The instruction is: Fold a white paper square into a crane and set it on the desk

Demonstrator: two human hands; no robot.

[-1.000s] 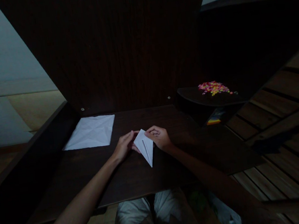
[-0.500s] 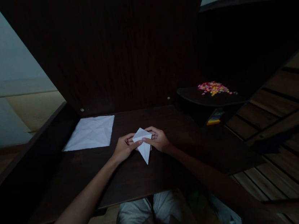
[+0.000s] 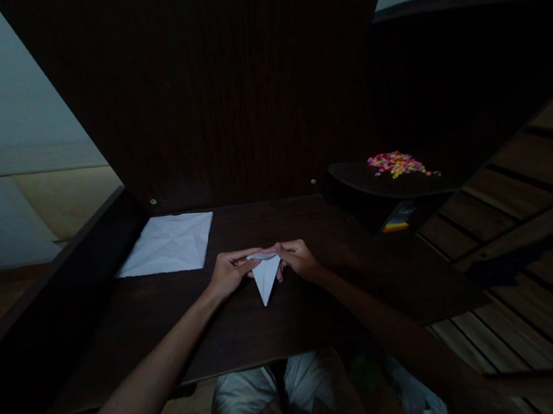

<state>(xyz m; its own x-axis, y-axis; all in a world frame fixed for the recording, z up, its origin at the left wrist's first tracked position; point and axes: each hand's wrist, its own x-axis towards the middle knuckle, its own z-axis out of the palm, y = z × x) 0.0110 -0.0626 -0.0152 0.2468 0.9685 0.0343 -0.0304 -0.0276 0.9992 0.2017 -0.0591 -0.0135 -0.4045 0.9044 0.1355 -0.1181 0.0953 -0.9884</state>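
Between my two hands is a folded piece of white paper [image 3: 266, 279], its long point aimed down toward me. My left hand [image 3: 228, 271] grips its left side, thumb on the front face. My right hand [image 3: 300, 259] pinches the upper right edge, its thumb near the top and other fingers behind. The top of the paper bends over along the fingers, so its upper tip is hidden. Beyond my left hand, a stack of creased white paper sheets [image 3: 168, 246] lies flat on the dark desk [image 3: 223, 348].
A small rounded shelf [image 3: 353, 177] at the right bears a heap of pink, yellow and orange bits [image 3: 397, 164]. Below it sits a box with a yellow stripe [image 3: 396, 226]. A raised side panel [image 3: 60, 294] edges the desk's left, and a tall dark panel [image 3: 217, 93] stands behind.
The paper's upper tip, upright before, is now bent over at the top. My right thumb has moved from the middle of the paper up to its upper edge.
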